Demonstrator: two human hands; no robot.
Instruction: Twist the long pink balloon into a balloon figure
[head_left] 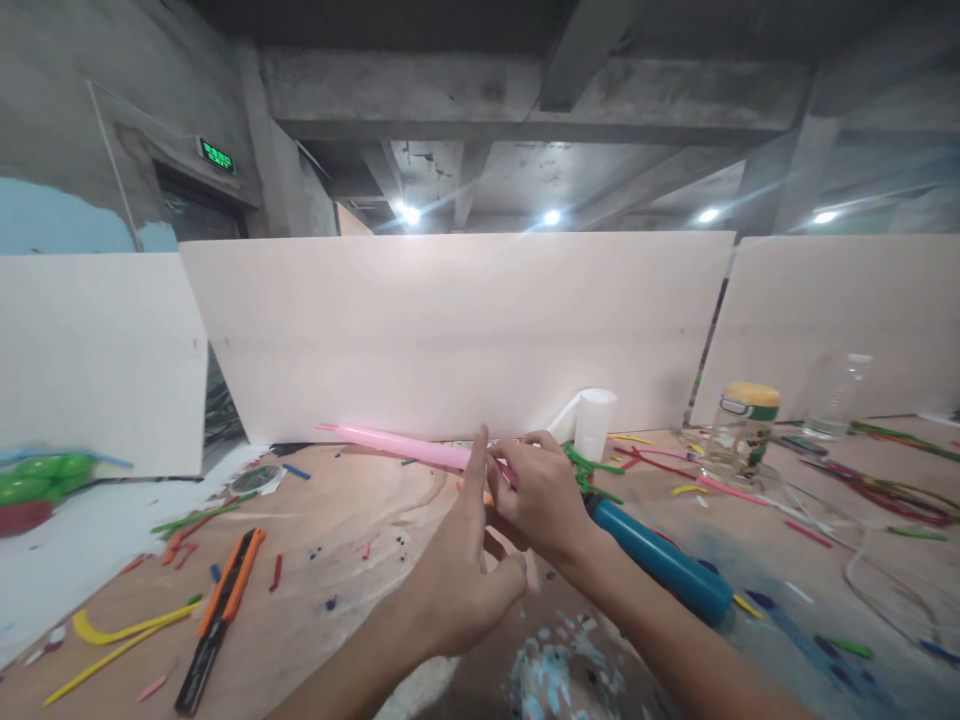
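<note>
A long pink modelling balloon (401, 445), inflated with a thin limp tip at its far left, stretches leftward from my hands. My left hand (469, 565) is at its right end, index finger pointing up and thumb stuck out; its other fingers are partly hidden around the balloon. Close against it, my right hand (540, 495) has bent fingers pinching the pink neck by the left fingers. The exact wrap of the neck is hidden. Beside my right forearm lies a teal hand pump (656, 560), with a green balloon piece (589, 470) near its tip.
An orange and black utility knife (225, 610) lies at left among balloon scraps. Green inflated balloons (45, 480) sit far left. A white paper roll (596, 425), a yellow-lidded cup (742, 430) and a clear bottle (840, 400) stand before the white board (465, 330).
</note>
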